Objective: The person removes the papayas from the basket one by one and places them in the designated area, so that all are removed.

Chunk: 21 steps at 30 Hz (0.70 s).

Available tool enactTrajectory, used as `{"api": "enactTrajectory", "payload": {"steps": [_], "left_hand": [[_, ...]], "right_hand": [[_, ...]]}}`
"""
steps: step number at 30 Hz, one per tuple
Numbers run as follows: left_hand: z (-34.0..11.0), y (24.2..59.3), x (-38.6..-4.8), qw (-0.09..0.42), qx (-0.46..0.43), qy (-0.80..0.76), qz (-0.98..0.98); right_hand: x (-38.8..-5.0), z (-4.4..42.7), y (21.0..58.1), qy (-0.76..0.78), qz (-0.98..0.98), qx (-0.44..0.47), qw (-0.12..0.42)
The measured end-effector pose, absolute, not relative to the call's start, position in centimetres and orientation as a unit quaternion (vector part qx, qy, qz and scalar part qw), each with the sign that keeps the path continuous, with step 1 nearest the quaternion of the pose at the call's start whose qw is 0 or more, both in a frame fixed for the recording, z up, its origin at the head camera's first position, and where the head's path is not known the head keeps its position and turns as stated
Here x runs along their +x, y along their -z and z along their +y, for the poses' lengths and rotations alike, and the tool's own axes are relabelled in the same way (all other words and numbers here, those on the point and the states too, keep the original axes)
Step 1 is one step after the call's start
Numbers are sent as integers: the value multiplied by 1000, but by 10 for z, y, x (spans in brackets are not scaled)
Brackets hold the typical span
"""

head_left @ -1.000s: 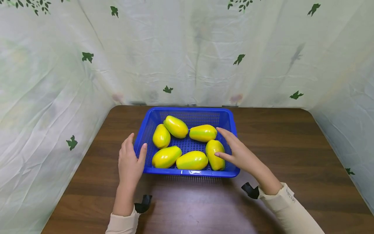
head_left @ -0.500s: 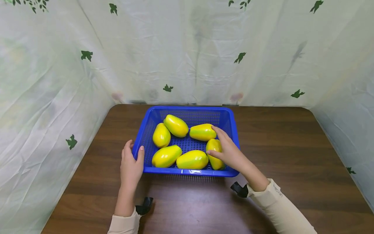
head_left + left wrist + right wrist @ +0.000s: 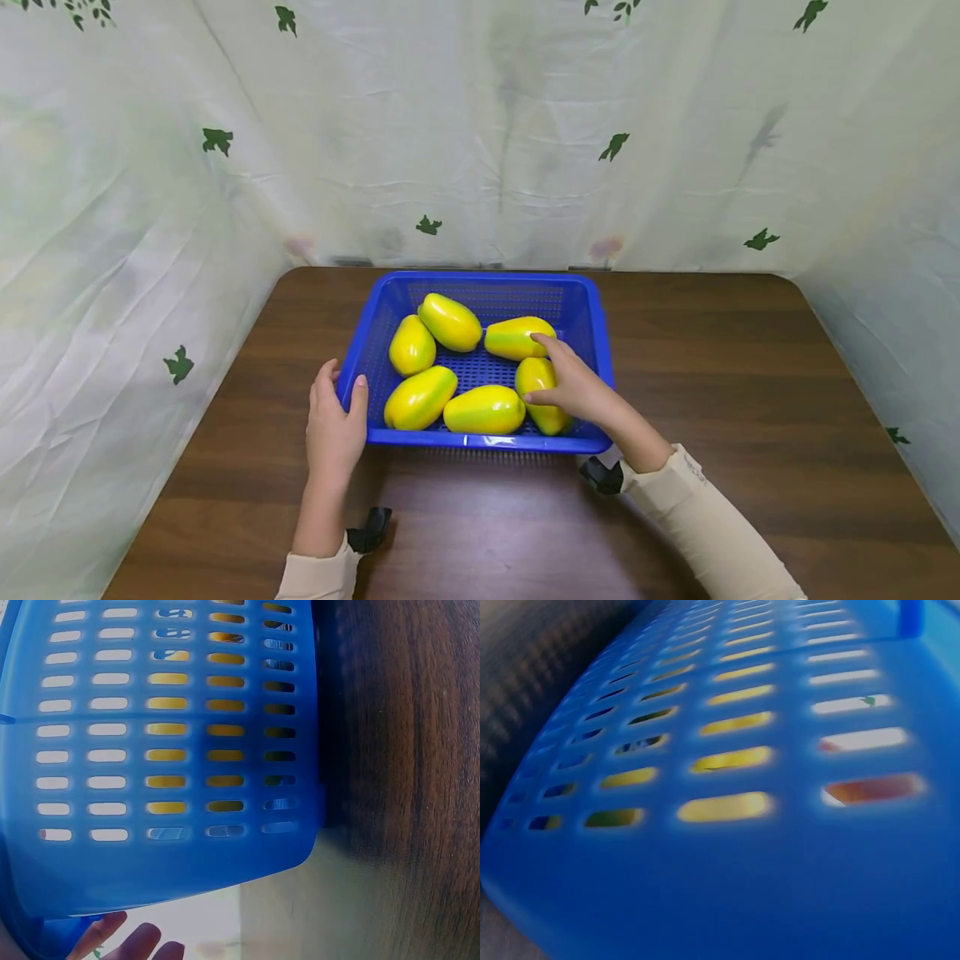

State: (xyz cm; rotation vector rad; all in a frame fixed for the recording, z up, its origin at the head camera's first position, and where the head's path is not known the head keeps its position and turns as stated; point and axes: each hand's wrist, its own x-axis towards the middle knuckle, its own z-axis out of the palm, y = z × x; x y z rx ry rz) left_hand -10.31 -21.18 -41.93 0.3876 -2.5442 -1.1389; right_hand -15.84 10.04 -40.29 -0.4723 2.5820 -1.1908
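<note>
Several glossy yellow-green papayas lie in a blue plastic basket (image 3: 480,444) in the head view. My left hand (image 3: 335,437) holds the basket's left rim, thumb on the inner side and fingers outside. In the left wrist view, fingertips (image 3: 139,943) show past the basket's corner. My right hand (image 3: 588,392) reaches over the right wall. Its thumb and fingers span the right-hand papaya (image 3: 538,377), with the thumb on its left side; part of that papaya is hidden. The index fingertip is close to the upper right papaya (image 3: 510,340). The right wrist view shows mostly the slotted basket wall (image 3: 705,885).
A lower middle papaya (image 3: 483,410) and a lower left papaya (image 3: 420,400) lie along the near wall. The brown wooden table (image 3: 697,358) stands against a pale curtain (image 3: 480,125) with green bird prints. Black wrist mounts (image 3: 369,530) sit below both hands.
The left hand has come onto the rim. The right hand has moved left and closed in around the right-hand papaya. The lower papayas have shifted slightly left, and the lower left one has turned a little.
</note>
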Motion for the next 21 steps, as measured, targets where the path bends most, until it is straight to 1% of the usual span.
{"api": "enactTrajectory", "payload": {"steps": [14,21], "left_hand": [[-212,417,-101,145,139,415,-887],[-214,419,-102,144,142,416,-887]], "right_hand": [[-162,94,410,375,891,-206,154],[-161,92,411,352,903,-201,142]]}}
